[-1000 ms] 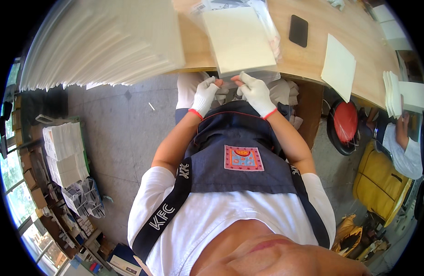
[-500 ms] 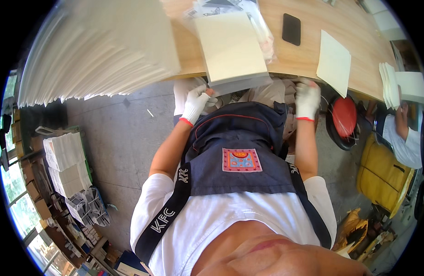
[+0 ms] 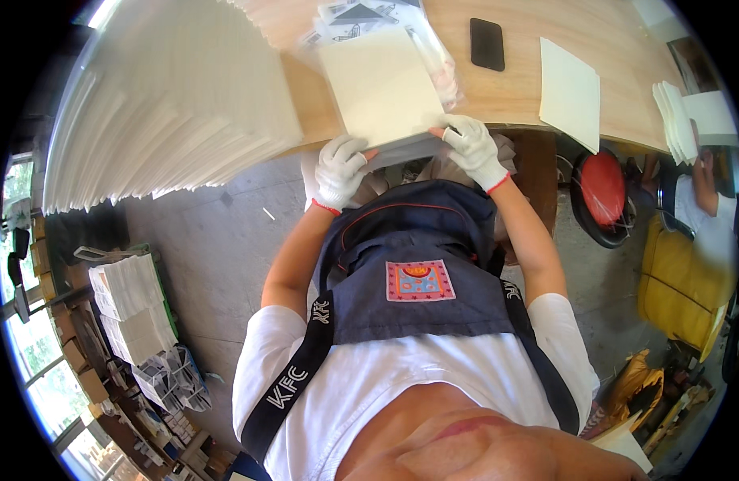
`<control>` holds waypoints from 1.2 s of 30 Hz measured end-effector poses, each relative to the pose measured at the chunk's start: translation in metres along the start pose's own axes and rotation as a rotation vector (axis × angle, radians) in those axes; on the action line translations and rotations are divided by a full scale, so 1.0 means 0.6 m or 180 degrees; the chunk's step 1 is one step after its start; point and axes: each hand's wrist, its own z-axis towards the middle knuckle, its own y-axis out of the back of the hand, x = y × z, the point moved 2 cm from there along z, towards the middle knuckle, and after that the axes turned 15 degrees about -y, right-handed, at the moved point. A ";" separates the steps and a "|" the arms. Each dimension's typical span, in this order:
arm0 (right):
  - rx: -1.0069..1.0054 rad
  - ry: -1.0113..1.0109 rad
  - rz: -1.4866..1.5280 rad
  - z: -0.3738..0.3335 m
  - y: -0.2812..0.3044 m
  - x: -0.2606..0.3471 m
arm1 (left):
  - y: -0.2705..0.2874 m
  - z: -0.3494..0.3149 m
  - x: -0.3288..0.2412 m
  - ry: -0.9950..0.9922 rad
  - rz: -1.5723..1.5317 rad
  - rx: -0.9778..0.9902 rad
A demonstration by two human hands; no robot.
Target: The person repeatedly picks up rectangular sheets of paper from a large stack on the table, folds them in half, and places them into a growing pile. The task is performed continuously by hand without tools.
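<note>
A cream-coloured square sheet [image 3: 383, 86] lies at the near edge of the wooden desk [image 3: 514, 92], its lower edge reaching the desk's rim. Both gloved hands are on that lower edge: the left hand [image 3: 340, 170] pinches the lower left corner, fingers closed on the sheet, and the right hand [image 3: 472, 147] grips the lower right corner in the same way. The sheet rests on a clear plastic bag [image 3: 433, 48] that holds printed papers. To the left, a large fanned stack of white sheets [image 3: 169, 104] covers that end of the desk and overhangs it. Farther back on the desk lies a black phone [image 3: 487, 43], and to the right of it a second cream sheet [image 3: 570, 94], well apart from the hands. Beyond the desk's right end stand a red stool [image 3: 603, 191] and another person's sleeve [image 3: 706, 224]. On the floor to the left sit stacks of white paper [image 3: 129, 309].
</note>
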 end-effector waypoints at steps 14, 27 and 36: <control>0.0825 -0.3973 0.3152 -0.060 -0.078 -0.011 | -0.046 -0.074 -0.006 0.4337 -0.3348 -0.1678; 0.1402 -0.2221 0.5224 0.119 0.080 0.184 | 0.404 0.198 -0.057 0.1144 -0.0551 -0.0454; 0.2249 -0.0568 0.4798 0.457 0.182 0.470 | 0.704 0.213 0.099 0.2523 0.0682 -0.1736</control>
